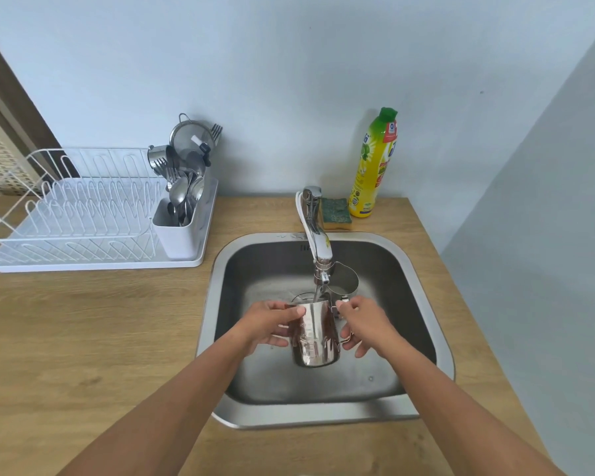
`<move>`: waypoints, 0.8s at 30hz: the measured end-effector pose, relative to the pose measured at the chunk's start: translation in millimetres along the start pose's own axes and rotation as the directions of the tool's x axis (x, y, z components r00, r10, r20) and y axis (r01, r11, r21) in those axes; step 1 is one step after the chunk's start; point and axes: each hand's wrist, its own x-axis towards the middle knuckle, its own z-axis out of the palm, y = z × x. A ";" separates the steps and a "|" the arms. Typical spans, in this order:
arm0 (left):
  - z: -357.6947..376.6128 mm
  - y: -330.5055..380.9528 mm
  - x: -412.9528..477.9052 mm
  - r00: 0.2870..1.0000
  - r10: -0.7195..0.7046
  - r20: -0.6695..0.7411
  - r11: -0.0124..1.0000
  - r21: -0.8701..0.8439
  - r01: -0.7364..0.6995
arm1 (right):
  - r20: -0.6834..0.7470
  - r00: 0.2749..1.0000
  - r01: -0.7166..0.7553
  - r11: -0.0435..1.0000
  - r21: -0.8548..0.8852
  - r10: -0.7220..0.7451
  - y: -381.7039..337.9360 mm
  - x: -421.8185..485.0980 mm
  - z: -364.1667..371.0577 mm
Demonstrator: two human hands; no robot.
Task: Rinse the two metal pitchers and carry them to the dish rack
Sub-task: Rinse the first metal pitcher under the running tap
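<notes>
A shiny metal pitcher (315, 336) is held upright over the steel sink (423, 286), right under the tap (318, 242). A stream of water runs into its mouth. My left hand (272, 326) grips the pitcher's left side, thumb near the rim. My right hand (361, 324) holds its handle on the right, fingers curled round it. A second metal pitcher (344, 281) stands in the sink behind the tap, partly hidden by the spout. The white dish rack (83, 218) sits on the counter to the left.
A white cutlery holder (181, 228) with spoons, forks and a strainer stands at the rack's right end. A yellow dish-soap bottle (373, 166) and a green sponge (337, 214) sit behind the sink. Wooden counter (100, 338) lies between sink and rack. A wall closes the right side.
</notes>
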 end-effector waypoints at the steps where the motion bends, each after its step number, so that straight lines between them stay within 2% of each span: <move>1: 0.4 0.3 0.0 1.000 0.006 -0.003 1.000 -0.010 -0.006 | -0.020 1.000 0.016 1.000 -0.003 -0.016 -0.2 -2.7 -0.8; 5: 4.0 4.8 -1.0 1.000 0.009 0.016 1.000 -0.002 -0.009 | -0.103 0.993 0.057 0.998 0.004 -0.057 0.3 -12.8 -5.5; 13: 10.0 14.6 -2.8 0.993 0.090 0.081 0.991 -0.104 -0.081 | -0.209 0.963 0.174 0.985 0.017 -0.167 2.2 -18.7 -11.5; 19: 18.8 19.2 -5.5 0.975 0.223 0.024 0.971 -0.097 -0.220 | -0.257 0.928 0.286 0.958 0.030 -0.269 1.9 -10.2 -16.5; 24: 23.8 18.7 -11.1 0.935 0.335 -0.117 0.939 -0.035 -0.341 | -0.235 0.941 0.286 0.945 0.157 -0.245 5.9 2.2 -8.9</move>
